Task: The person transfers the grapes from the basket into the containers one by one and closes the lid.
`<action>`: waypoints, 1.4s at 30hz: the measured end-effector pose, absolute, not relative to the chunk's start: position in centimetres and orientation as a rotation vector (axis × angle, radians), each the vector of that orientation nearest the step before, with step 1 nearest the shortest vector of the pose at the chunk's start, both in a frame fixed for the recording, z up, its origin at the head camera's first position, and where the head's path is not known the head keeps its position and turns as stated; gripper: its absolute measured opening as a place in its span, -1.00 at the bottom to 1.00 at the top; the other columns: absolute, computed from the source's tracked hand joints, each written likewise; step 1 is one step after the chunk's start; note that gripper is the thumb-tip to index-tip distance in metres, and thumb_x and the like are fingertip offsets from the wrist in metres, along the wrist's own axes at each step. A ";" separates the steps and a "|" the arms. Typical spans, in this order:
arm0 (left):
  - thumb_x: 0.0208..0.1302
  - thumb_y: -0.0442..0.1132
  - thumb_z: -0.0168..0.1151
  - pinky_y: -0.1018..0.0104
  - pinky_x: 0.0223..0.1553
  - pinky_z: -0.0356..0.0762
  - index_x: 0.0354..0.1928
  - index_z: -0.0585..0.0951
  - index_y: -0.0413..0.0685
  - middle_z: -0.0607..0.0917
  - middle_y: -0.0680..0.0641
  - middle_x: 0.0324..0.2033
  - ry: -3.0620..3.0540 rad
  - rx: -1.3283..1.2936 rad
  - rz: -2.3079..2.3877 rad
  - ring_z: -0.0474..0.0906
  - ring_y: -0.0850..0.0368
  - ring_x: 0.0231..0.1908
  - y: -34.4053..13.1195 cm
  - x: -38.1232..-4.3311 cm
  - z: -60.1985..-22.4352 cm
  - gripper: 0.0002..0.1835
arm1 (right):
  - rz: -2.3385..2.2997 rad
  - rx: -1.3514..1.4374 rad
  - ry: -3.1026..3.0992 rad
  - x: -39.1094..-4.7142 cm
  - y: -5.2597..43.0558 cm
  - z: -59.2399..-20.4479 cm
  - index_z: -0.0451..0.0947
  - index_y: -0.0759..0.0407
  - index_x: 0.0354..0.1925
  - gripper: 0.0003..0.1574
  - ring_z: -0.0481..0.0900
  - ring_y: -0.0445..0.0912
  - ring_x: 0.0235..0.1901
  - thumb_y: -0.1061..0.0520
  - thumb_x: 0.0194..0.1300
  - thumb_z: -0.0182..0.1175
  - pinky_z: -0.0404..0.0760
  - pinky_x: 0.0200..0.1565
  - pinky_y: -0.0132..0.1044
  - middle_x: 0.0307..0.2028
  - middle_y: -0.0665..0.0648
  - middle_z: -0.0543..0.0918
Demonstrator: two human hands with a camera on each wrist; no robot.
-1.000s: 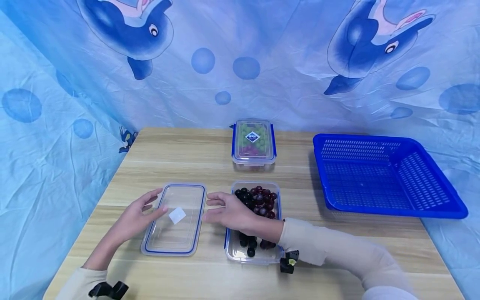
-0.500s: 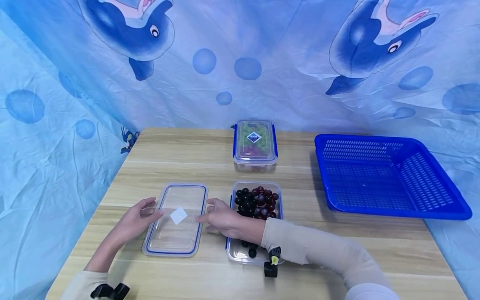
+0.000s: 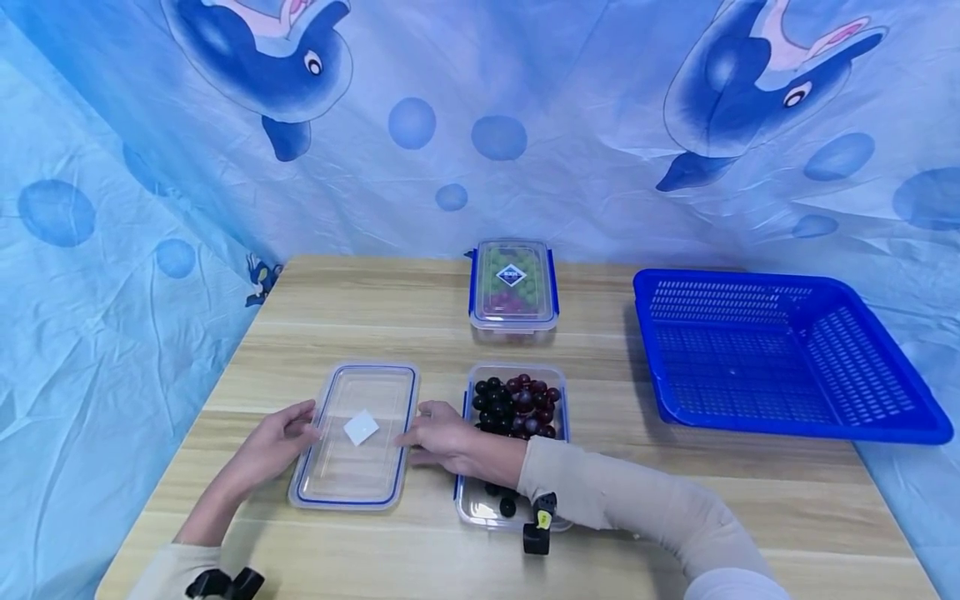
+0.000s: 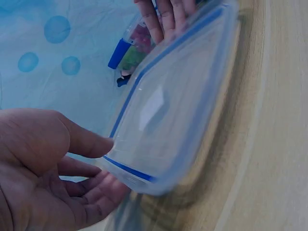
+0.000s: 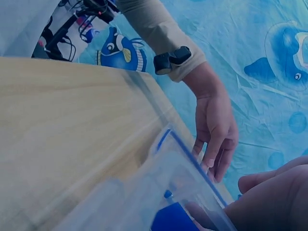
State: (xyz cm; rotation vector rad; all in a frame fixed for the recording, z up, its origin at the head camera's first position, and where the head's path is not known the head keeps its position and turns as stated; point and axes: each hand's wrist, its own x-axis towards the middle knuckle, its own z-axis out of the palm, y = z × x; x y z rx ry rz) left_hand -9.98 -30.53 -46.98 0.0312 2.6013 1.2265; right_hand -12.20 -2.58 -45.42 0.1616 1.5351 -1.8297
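Note:
A clear rectangular container lid (image 3: 352, 471) with a blue seal and a white diamond label lies between my two hands. My left hand (image 3: 272, 448) pinches its left edge; in the left wrist view the thumb is on top and the fingers (image 4: 98, 197) are under the rim. Across from it, my right hand (image 3: 444, 437) grips the right edge by thumb and fingers. Below my right forearm stands an open clear container (image 3: 480, 515) holding dark grapes (image 3: 517, 404), partly hidden by the arm.
Behind stands a lidded container (image 3: 513, 292) with green and reddish grapes. A blue perforated basket (image 3: 651, 367) sits at the right of the wooden table (image 3: 360, 308). A blue dolphin-print cloth (image 3: 562, 200) hangs around the table.
Both hands have closed in on the lid from its two sides and taken hold of its edges. My right hand has moved slightly left and down. The containers and basket stay put.

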 end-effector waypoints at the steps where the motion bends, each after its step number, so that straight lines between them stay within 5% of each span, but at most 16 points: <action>1: 0.50 -0.28 0.19 0.40 0.05 0.64 0.44 0.17 -0.61 0.41 -0.56 0.31 2.610 0.036 1.246 0.47 -0.42 0.26 -30.4 -10.0 -46.9 -0.31 | -1.833 0.150 1.549 -12.3 -2.4 -45.4 -0.08 0.51 0.53 0.02 0.52 0.26 0.26 0.50 0.28 0.23 0.56 0.27 0.15 0.34 0.51 0.40; 4: 0.48 -0.32 0.20 0.59 -0.05 0.56 0.45 0.22 -0.54 0.43 -0.51 0.32 2.635 0.037 1.317 0.51 -0.34 0.23 -30.0 -10.1 -46.5 -0.34 | -1.861 0.098 1.602 -12.6 -2.0 -45.2 0.07 0.51 0.49 -0.08 0.65 0.15 0.11 0.51 0.26 0.23 0.67 0.18 -0.02 0.24 0.41 0.55; 9: 0.45 -0.26 0.27 0.63 -0.08 0.58 0.49 0.25 -0.40 0.40 -0.39 0.40 2.572 -0.011 1.527 0.58 0.34 0.05 -29.2 -10.3 -45.0 -0.31 | -1.920 0.075 1.704 -13.1 -0.8 -44.8 0.18 0.50 0.46 -0.09 0.64 0.02 -0.01 0.50 0.20 0.29 0.72 0.05 -0.23 0.16 0.29 0.52; 12: 0.43 -0.25 0.30 0.61 -0.05 0.60 0.51 0.24 -0.37 0.48 -0.13 0.38 2.467 -0.029 1.704 0.55 0.53 -0.02 -28.8 -10.4 -44.2 -0.27 | -1.944 0.060 1.727 -13.2 0.2 -44.5 0.20 0.50 0.45 -0.11 0.61 0.01 0.00 0.47 0.21 0.31 0.71 0.04 -0.27 0.16 0.31 0.47; 17: 0.40 -0.27 0.34 0.57 0.01 0.62 0.51 0.22 -0.38 0.54 0.25 0.22 2.325 -0.003 1.888 0.60 0.44 0.04 -27.6 -10.4 -43.4 -0.23 | -1.967 -0.023 1.727 -13.2 2.4 -43.7 0.22 0.50 0.44 -0.17 0.55 -0.03 -0.02 0.42 0.27 0.29 0.67 0.06 -0.31 0.14 0.32 0.48; 30: 0.37 -0.33 0.34 0.41 0.15 0.60 0.46 0.27 -0.43 0.39 -0.36 0.41 2.091 0.105 1.998 0.61 0.29 0.14 -21.5 -13.0 -41.8 -0.28 | -2.081 -0.034 1.685 -14.3 10.2 -40.6 0.25 0.41 0.44 -0.24 0.63 -0.09 -0.06 0.44 0.32 0.21 0.64 0.19 -0.14 0.12 0.25 0.55; 36: 0.37 -0.19 0.38 0.47 0.15 0.57 0.38 0.45 -0.35 0.55 -0.32 0.30 2.191 0.115 1.875 0.58 0.09 0.21 -18.2 -15.1 -41.2 -0.37 | -2.097 -0.003 1.799 -15.2 13.6 -39.5 0.22 0.36 0.48 -0.20 0.63 -0.10 -0.05 0.42 0.33 0.22 0.67 0.16 -0.23 0.15 0.24 0.51; 42: 0.36 -0.23 0.39 0.27 0.04 0.71 0.38 0.46 -0.31 0.63 -0.31 0.21 2.190 0.267 1.901 0.67 -0.02 0.13 -15.3 -17.2 -40.5 -0.38 | -2.115 -0.017 2.011 -15.9 16.0 -38.8 0.30 0.30 0.47 -0.25 0.64 -0.15 -0.04 0.34 0.37 0.26 0.69 0.07 -0.33 0.11 0.24 0.55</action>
